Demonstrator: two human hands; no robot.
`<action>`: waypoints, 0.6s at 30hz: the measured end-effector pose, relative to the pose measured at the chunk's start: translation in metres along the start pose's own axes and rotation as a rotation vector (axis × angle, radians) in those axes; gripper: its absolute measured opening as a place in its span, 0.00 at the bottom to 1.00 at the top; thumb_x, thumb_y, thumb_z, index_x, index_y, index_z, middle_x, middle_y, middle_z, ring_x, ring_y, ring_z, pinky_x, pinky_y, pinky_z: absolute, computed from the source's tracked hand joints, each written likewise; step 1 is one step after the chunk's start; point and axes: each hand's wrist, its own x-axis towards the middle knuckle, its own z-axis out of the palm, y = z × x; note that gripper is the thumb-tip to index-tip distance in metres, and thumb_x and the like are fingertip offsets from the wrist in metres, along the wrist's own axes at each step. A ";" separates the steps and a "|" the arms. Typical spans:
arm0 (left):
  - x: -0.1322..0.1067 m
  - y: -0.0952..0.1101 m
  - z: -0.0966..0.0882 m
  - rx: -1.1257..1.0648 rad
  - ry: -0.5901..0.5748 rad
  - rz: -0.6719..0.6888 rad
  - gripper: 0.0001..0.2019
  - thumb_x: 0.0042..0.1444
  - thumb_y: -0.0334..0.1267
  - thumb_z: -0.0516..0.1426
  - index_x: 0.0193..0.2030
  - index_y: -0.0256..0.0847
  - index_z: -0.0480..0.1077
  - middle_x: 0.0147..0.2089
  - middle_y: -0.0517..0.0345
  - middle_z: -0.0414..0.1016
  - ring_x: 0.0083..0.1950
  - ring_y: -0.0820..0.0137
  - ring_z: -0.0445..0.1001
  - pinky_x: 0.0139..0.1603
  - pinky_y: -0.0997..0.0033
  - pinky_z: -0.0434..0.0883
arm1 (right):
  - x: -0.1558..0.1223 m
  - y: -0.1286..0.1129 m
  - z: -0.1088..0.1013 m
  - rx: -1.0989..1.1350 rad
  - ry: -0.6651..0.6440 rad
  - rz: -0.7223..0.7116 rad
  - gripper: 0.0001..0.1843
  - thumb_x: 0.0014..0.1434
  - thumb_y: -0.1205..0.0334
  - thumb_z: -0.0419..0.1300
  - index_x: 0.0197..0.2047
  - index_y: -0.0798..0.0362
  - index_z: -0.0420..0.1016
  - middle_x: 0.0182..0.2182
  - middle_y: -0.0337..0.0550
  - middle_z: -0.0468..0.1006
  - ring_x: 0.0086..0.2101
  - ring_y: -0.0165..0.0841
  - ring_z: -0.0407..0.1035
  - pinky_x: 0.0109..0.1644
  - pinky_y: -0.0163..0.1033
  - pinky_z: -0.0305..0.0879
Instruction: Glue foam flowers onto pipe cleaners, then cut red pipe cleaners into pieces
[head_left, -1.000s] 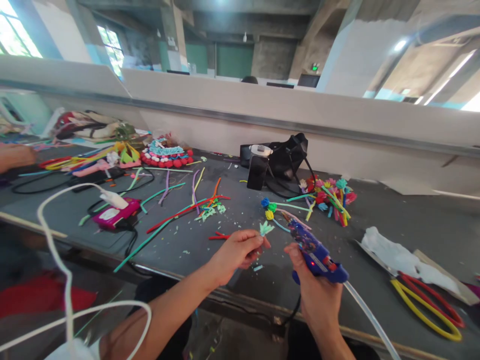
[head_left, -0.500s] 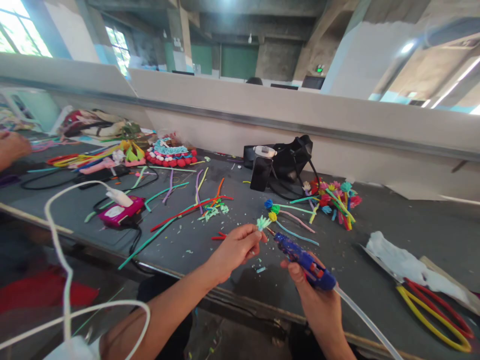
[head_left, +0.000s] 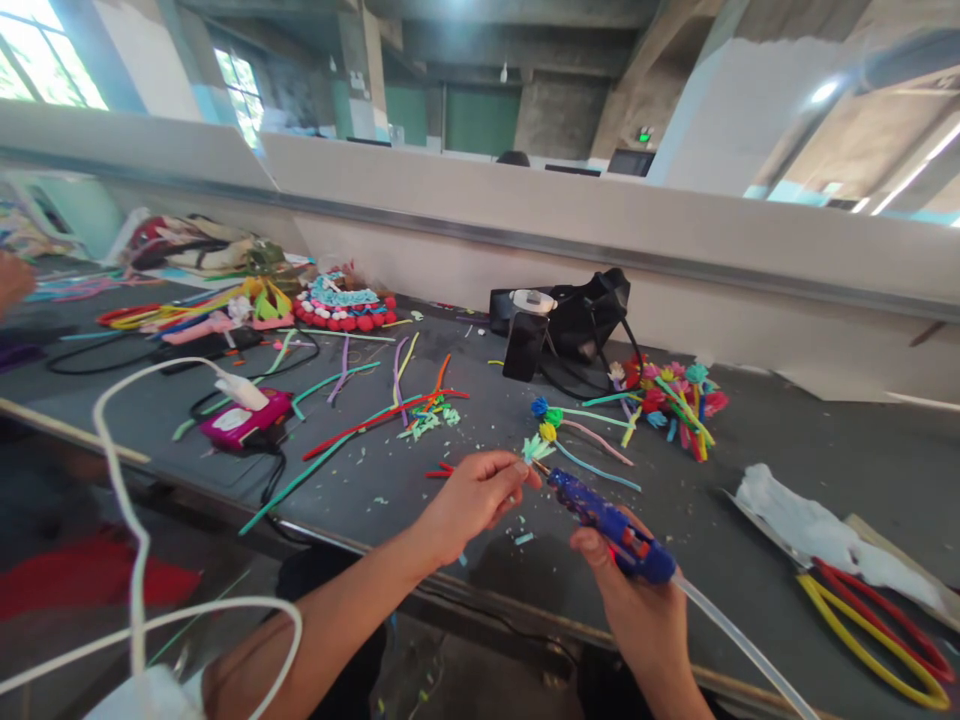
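Pinched in the fingertips of my left hand (head_left: 480, 497) is a pale green pipe-cleaner flower (head_left: 535, 448), its petals fanned upward. My right hand (head_left: 637, 610) is wrapped round a blue glue gun (head_left: 611, 522) with a clear glue stick (head_left: 742, 650) trailing from its back. The gun's nozzle points left and meets the base of the flower, or nearly so; contact is too small to tell. Just beyond lie finished-looking stems with blue (head_left: 539, 407), green (head_left: 553, 416) and yellow (head_left: 548, 432) heads. Pale green clippings (head_left: 431, 421) are heaped to the left.
Scissors (head_left: 874, 630) with red and yellow handles lie at right beside a white plastic bag (head_left: 817, 520). Colourful flowers (head_left: 675, 400), a black bag (head_left: 592, 315) and a phone (head_left: 524, 346) stand behind. A magenta power block (head_left: 244, 420) sits left. Another person's hand (head_left: 13, 280) shows far left.
The glue gun's nozzle has come closer to the pale green flower, which is tilted slightly more to the right. The other person's hand at far left has drawn back toward the edge.
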 end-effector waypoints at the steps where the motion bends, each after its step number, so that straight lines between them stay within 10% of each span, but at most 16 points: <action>1: 0.000 0.000 0.000 0.008 0.003 0.005 0.15 0.58 0.48 0.55 0.36 0.36 0.73 0.24 0.65 0.59 0.20 0.80 0.51 0.18 0.77 0.47 | 0.000 0.000 0.000 -0.001 -0.010 -0.002 0.19 0.50 0.43 0.66 0.28 0.52 0.75 0.22 0.37 0.76 0.23 0.30 0.65 0.25 0.33 0.59; 18: -0.002 0.001 0.001 0.074 0.012 0.032 0.16 0.59 0.48 0.54 0.35 0.36 0.73 0.23 0.66 0.57 0.20 0.80 0.50 0.19 0.77 0.46 | -0.001 -0.004 0.006 -0.023 0.091 0.048 0.19 0.47 0.42 0.66 0.27 0.51 0.75 0.18 0.34 0.70 0.21 0.30 0.61 0.25 0.35 0.60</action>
